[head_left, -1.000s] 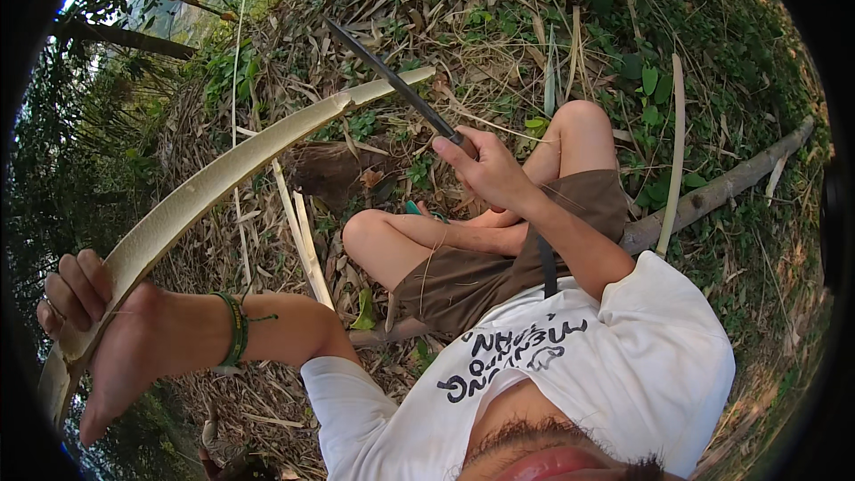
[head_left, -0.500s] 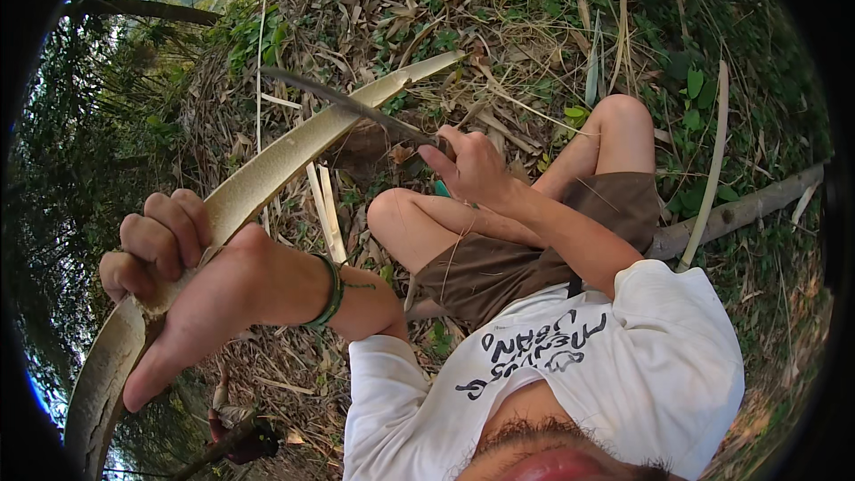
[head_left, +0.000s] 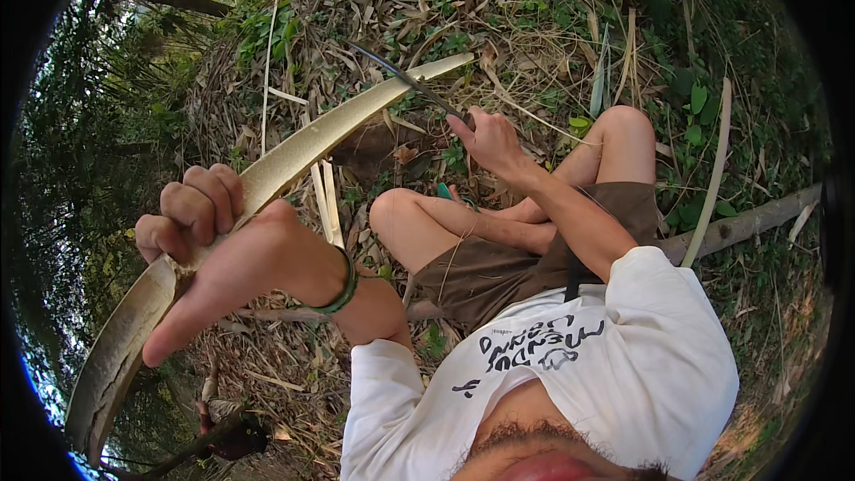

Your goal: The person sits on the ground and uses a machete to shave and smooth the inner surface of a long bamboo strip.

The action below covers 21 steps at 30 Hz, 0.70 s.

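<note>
My left hand (head_left: 236,258) is closed around a long curved strip of split bamboo (head_left: 325,132), its pale inner face showing. One end reaches away to the upper middle, the other bends down at the lower left, where the surface looks cracked. In my right hand (head_left: 492,144) is a knife with a long dark blade (head_left: 390,67). The blade lies across the strip near its far end, pointing to the upper left. Whether its edge touches the bamboo, I cannot tell. My right fingers wrap the handle and hide most of it.
Beyond my crossed legs (head_left: 570,147), dry leaves and green plants cover the ground. Pale split pieces (head_left: 326,200) lie beneath the bamboo, beside a brown block (head_left: 361,153). A thin strip (head_left: 271,53) runs at upper left. At right, a pale strip (head_left: 712,169) crosses a branch (head_left: 748,228).
The knife and my right hand have moved away and to the right, so the blade crosses nearer the strip's far end. My left hand has shifted up and right with the bamboo.
</note>
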### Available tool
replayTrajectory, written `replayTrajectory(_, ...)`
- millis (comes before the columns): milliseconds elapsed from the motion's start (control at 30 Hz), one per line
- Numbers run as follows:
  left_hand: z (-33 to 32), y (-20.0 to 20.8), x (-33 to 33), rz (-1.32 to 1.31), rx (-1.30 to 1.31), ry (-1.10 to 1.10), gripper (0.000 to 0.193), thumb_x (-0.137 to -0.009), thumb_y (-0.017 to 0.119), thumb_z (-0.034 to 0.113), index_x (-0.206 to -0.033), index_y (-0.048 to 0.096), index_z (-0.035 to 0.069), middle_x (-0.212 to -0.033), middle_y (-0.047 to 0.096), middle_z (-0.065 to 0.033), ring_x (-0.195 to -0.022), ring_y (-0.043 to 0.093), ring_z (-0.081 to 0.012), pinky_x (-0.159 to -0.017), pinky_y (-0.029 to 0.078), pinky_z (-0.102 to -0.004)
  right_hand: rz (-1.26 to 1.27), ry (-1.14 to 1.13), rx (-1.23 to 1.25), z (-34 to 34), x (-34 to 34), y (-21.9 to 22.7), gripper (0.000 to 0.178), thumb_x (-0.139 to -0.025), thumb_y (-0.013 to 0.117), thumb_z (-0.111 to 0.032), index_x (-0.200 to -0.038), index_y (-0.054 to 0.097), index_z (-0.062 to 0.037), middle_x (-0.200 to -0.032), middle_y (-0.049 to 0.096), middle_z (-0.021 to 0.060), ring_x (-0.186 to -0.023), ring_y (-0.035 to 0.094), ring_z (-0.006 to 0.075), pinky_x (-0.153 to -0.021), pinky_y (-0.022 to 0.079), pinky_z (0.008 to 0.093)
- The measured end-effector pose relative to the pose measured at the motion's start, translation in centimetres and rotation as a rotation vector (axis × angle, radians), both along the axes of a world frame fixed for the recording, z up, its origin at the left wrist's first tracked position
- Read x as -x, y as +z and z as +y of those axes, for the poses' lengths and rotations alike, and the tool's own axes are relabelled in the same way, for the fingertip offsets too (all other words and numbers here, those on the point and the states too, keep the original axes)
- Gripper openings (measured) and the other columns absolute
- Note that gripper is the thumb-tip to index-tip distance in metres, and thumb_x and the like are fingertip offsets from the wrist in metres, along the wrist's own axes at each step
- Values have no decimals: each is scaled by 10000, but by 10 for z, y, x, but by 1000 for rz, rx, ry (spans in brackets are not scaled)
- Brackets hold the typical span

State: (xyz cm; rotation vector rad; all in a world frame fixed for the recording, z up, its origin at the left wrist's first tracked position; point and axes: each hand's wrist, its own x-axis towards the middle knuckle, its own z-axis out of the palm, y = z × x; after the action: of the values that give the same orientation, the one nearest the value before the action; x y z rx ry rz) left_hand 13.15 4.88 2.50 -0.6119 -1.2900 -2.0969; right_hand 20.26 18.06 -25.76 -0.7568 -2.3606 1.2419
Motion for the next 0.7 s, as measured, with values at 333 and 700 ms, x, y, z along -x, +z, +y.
replayTrajectory(333, 3, -2, 0, 39, 62, -29, 863, -656, 199, 1009, -676, 244, 147, -512, 174, 18, -477, 130, -88, -443, 92, -250, 186, 103, -35, -8, -10, 7, 488, -935, 619, -433, -760, 585, 22, -534, 580, 162, -492, 593, 322, -496, 454, 386)
replayTrajectory(700, -10, -3, 7, 51, 0, -54, 852, -657, 227, 1007, -665, 228, 155, -512, 179, 21, -474, 121, -89, -430, 101, -254, 261, 236, 22, -33, -10, 62, 562, -936, 562, -529, -793, 618, 11, -542, 587, 169, -539, 617, 366, -546, 482, 451)
